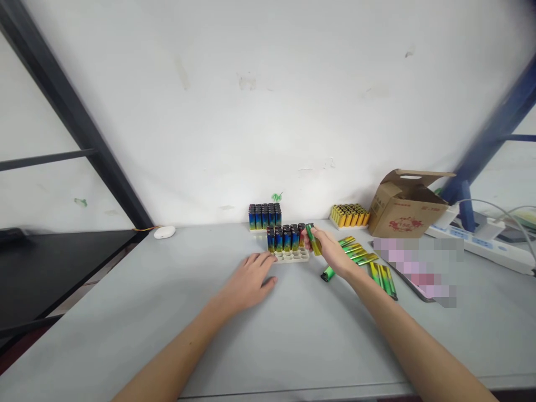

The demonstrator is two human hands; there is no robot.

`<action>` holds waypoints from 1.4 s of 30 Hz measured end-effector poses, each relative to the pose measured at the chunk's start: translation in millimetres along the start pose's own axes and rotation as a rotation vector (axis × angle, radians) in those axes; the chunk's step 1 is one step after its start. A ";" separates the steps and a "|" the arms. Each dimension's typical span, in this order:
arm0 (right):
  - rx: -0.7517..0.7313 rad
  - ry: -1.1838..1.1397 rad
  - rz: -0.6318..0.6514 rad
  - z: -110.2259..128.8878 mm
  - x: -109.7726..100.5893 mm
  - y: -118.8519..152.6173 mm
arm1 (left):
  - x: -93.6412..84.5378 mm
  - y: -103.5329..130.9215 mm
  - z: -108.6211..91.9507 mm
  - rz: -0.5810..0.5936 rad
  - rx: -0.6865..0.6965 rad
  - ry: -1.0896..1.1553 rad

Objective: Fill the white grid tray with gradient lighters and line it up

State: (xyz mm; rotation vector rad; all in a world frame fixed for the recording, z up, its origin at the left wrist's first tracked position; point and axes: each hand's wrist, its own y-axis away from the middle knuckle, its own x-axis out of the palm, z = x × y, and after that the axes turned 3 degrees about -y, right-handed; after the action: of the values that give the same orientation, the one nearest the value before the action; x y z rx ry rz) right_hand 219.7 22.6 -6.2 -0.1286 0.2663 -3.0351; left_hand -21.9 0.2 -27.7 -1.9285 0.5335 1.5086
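Observation:
My right hand (329, 248) grips a green and yellow lighter (314, 241) at the right side of a pale tray (288, 257). The tray's rear rows hold several upright blue lighters (287, 239) with dark tops, and red shows on one at the right. Empty round slots show along the tray's front. My left hand (251, 279) lies open on the table, fingertips at the tray's front left corner. Several green and yellow lighters (358, 254) lie loose beside and partly behind my right hand, with more (383, 280) farther right.
Behind stands another tray of blue lighters (265, 215); a tray of yellow lighters (350, 215) is farther right. An open cardboard box (402, 209), a blurred pink flat object (412, 271) and a power strip (481, 243) occupy the right. A white case (164, 232) lies left.

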 end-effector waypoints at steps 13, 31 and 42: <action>-0.268 0.573 -0.007 -2.0 -23.9 -1.2 | -1.3 0.6 -0.7 0.015 -0.011 -0.006; -0.308 0.695 -0.036 -6.7 -32.1 -4.3 | 2.0 -1.1 2.1 0.001 -0.003 0.001; -0.480 0.888 -0.159 -5.7 -33.8 -3.1 | 3.1 -1.7 2.5 0.001 0.006 -0.026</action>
State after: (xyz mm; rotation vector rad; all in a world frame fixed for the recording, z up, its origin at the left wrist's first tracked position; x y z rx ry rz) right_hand 252.5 29.9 -13.8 1.2224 1.0649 -2.8820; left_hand -21.7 3.4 -30.7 -1.9017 0.5273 1.5286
